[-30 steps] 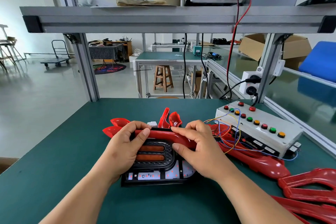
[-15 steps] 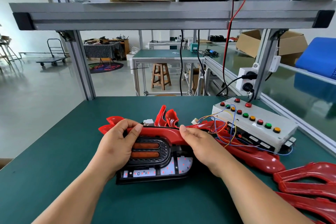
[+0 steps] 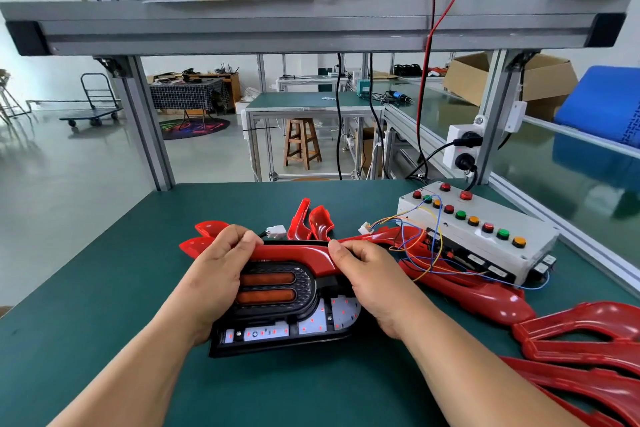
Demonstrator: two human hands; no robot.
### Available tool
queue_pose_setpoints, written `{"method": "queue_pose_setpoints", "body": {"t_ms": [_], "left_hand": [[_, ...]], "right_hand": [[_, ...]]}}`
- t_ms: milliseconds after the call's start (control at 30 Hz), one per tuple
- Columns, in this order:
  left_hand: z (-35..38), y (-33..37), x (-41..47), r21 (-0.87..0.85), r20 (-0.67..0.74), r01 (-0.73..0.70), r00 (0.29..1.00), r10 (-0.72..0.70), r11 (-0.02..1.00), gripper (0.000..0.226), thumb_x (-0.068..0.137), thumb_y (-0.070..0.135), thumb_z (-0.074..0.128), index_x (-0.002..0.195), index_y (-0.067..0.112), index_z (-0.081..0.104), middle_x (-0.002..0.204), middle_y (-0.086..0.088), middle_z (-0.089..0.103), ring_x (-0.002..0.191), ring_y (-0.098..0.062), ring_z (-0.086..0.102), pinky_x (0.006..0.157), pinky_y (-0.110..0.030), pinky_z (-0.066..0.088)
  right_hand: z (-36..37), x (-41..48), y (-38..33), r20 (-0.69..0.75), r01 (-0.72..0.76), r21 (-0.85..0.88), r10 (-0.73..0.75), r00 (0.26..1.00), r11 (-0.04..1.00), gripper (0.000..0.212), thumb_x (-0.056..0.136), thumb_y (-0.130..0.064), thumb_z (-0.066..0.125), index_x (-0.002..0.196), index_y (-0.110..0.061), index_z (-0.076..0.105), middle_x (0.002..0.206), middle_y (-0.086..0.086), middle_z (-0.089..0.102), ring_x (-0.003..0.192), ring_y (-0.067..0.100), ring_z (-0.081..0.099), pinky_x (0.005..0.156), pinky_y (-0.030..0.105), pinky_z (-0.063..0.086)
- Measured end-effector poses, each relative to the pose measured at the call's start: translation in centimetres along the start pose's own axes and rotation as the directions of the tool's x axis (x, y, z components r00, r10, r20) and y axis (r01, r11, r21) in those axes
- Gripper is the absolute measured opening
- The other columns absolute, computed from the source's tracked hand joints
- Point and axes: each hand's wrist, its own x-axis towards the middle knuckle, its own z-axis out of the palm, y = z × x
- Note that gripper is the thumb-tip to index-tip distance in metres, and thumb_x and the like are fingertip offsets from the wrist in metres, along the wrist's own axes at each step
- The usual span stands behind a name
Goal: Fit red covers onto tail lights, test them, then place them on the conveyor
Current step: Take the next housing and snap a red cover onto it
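Observation:
A black tail light [image 3: 277, 302] with two orange strips and a white LED board lies on the green bench in front of me. A long red cover [image 3: 294, 253] runs along its far edge. My left hand [image 3: 218, 274] grips the light's left end, thumb and fingers pinching the cover. My right hand [image 3: 367, 281] holds the right end, fingertips pressed on the cover's curved part. The light's white connector [image 3: 276, 231] lies loose behind it.
A white test box [image 3: 485, 236] with coloured buttons and loose wires sits at the right. More red covers [image 3: 588, 340] lie at the right front and behind the light [image 3: 311, 222]. An aluminium shelf [image 3: 311, 24] with a power supply spans overhead. The conveyor [image 3: 571, 163] runs along the right.
My right hand has slid right along the cover, from its middle to the curved part near the light's right end. The left hand keeps its grip. The camera tilted slightly.

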Motion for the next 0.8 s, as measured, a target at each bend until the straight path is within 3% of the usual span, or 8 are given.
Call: {"method": "queue_pose_setpoints", "body": {"t_ms": [133, 267, 500, 600, 700, 733, 800], "left_hand": [[0.1, 0.0, 0.1, -0.091, -0.053, -0.047, 0.998, 0.042, 0.995, 0.008, 0.100, 0.016, 0.050, 0.102, 0.014, 0.058, 0.091, -0.013, 0.061, 0.065, -0.036, 0.072, 0.050, -0.042, 0.058], [0.0, 0.0, 0.2, -0.144, -0.051, -0.046, 0.998, 0.039, 0.988, 0.008, 0.096, 0.011, 0.056, 0.092, 0.015, 0.062, 0.083, -0.016, 0.066, 0.062, -0.037, 0.071, 0.049, -0.045, 0.057], [0.1, -0.2, 0.4, -0.146, -0.046, -0.076, 0.996, 0.070, 0.986, 0.012, 0.095, 0.014, 0.058, 0.084, 0.015, 0.061, 0.073, -0.013, 0.067, 0.062, -0.036, 0.071, 0.050, -0.043, 0.057], [0.0, -0.3, 0.4, -0.142, -0.046, -0.062, 0.997, 0.056, 0.988, 0.011, 0.095, 0.014, 0.057, 0.086, 0.014, 0.061, 0.072, -0.014, 0.068, 0.059, -0.034, 0.071, 0.048, -0.041, 0.056], [-0.4, -0.3, 0.5, -0.130, -0.043, -0.057, 0.998, 0.052, 0.990, 0.008, 0.095, 0.016, 0.057, 0.089, 0.014, 0.061, 0.074, -0.015, 0.068, 0.060, -0.034, 0.071, 0.050, -0.042, 0.057], [-0.6, -0.3, 0.5, -0.129, -0.044, -0.061, 0.997, 0.056, 0.990, 0.007, 0.095, 0.017, 0.057, 0.090, 0.014, 0.061, 0.074, -0.015, 0.068, 0.060, -0.034, 0.071, 0.050, -0.042, 0.057], [-0.7, -0.2, 0.5, -0.126, -0.040, -0.069, 0.997, 0.065, 0.990, 0.007, 0.094, 0.019, 0.057, 0.091, 0.014, 0.061, 0.076, -0.016, 0.068, 0.060, -0.035, 0.071, 0.050, -0.043, 0.057]], "right_hand": [[-0.1, 0.0, -0.2, -0.007, 0.012, 0.031, -0.012, 1.000, 0.999, 0.030, 0.093, -0.045, 0.057, 0.089, -0.019, 0.071, 0.086, -0.006, 0.075, 0.081, 0.005, 0.068, 0.075, 0.024, 0.053], [-0.1, -0.1, -0.4, -0.005, 0.002, 0.069, -0.001, 1.000, 0.998, 0.030, 0.092, -0.045, 0.059, 0.096, -0.018, 0.071, 0.092, -0.002, 0.075, 0.092, 0.018, 0.070, 0.088, 0.037, 0.055], [-0.4, -0.2, -1.0, -0.048, 0.088, 0.024, -0.086, 0.995, 0.996, 0.031, 0.091, -0.045, 0.059, 0.094, -0.016, 0.071, 0.090, -0.001, 0.074, 0.083, 0.008, 0.065, 0.084, 0.032, 0.053], [-0.4, -0.2, -0.9, 0.003, 0.020, 0.055, -0.020, 1.000, 0.998, 0.043, 0.086, -0.054, 0.060, 0.090, -0.012, 0.071, 0.095, 0.008, 0.074, 0.084, 0.015, 0.064, 0.091, 0.040, 0.051], [-0.7, -0.4, -1.1, 0.130, -0.114, 0.185, 0.091, 0.987, 0.976, 0.075, 0.071, -0.064, 0.062, 0.098, 0.005, 0.066, 0.105, 0.020, 0.071, 0.088, 0.022, 0.064, 0.099, 0.043, 0.047], [-0.9, -0.4, -1.2, 0.192, -0.165, 0.231, 0.121, 0.974, 0.959, 0.076, 0.071, -0.060, 0.065, 0.103, 0.009, 0.064, 0.108, 0.023, 0.069, 0.093, 0.025, 0.065, 0.100, 0.044, 0.046], [-1.2, -0.5, -1.5, 0.283, -0.239, 0.306, 0.151, 0.947, 0.922, 0.059, 0.071, -0.043, 0.071, 0.107, 0.004, 0.067, 0.108, 0.021, 0.071, 0.098, 0.029, 0.068, 0.096, 0.041, 0.051]]}}
